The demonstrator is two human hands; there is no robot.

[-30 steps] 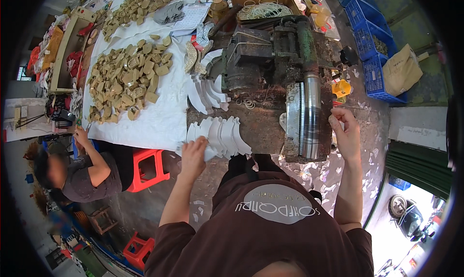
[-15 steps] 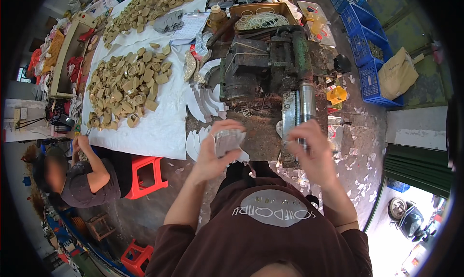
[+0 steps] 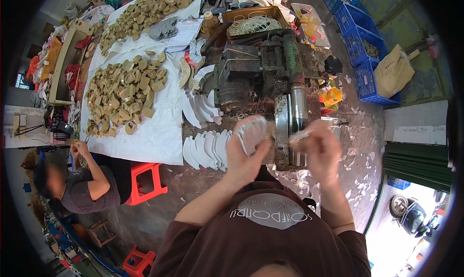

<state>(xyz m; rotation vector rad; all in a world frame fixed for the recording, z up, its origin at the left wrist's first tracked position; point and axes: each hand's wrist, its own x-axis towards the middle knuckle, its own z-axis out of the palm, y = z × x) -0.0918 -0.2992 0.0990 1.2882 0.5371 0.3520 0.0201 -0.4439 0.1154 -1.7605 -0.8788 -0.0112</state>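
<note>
Head view: beyond both hands and between them spreads the dark bench (image 3: 226, 126), and farther left of the left hand lies a broad white sheet (image 3: 166, 112). A heavy, rust-stained machine (image 3: 246, 64) stands on the bench beyond the left hand. Well off to the left, a co-worker (image 3: 92, 187) in dark clothing sits with both hands together. Blue plastic crates (image 3: 372, 64) line the floor, well beyond the right hand and to its right. A large heap of tan blocks (image 3: 125, 88) covers the sheet, up and left of the left hand. Nearer the body than that heap, also left of that hand, is a red stool (image 3: 145, 180). Far beyond the left hand, a tray (image 3: 229, 16) holds pale cord. The machine's shiny steel roller (image 3: 298, 103) lies between the hands, its near end just beside the right hand. Directly left of the left hand, white curved pieces (image 3: 208, 149) lie in an overlapping row, with a second row (image 3: 198, 110) just beyond them. The right hand (image 3: 324, 153) has bent fingers, but motion blur hides whether it grips anything. The left hand (image 3: 244, 156) grips a pale curved piece (image 3: 252, 134), its thumb on the near side; whether it is one layer or several I cannot tell.
</note>
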